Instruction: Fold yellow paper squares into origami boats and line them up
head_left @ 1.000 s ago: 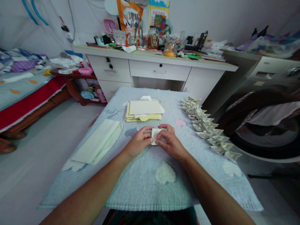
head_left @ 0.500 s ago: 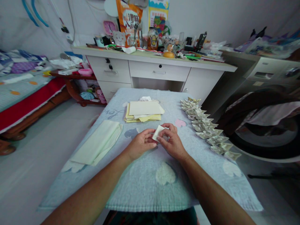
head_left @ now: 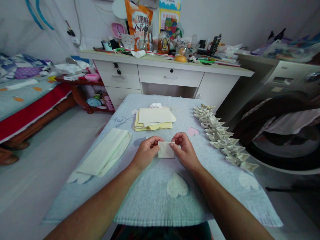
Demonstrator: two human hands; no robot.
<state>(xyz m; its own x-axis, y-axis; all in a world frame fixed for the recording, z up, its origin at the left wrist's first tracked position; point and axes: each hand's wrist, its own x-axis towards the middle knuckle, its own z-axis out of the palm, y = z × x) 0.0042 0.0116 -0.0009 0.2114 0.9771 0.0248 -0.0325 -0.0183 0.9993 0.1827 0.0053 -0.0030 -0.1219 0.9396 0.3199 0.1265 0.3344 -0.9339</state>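
A small folded piece of paper, pale cream and rectangular, is held above the cloth-covered table. My left hand pinches its upper left corner between thumb and fingers. At the upper right corner, my right hand grips it the same way. Beyond the hands lies a stack of cream and yellow paper sheets. To the left is a larger folded pale green paper bundle. Along the table's right side stand rows of folded paper boats, close together.
A light blue patterned cloth covers the table. Behind it stands a white desk crowded with a jar, an orange snack bag and small items. A washing machine is at the right, a bed at the left.
The folded paper has turned from a tilted position to lie square, its broad face showing. My hands have moved slightly apart, now holding its two upper corners.
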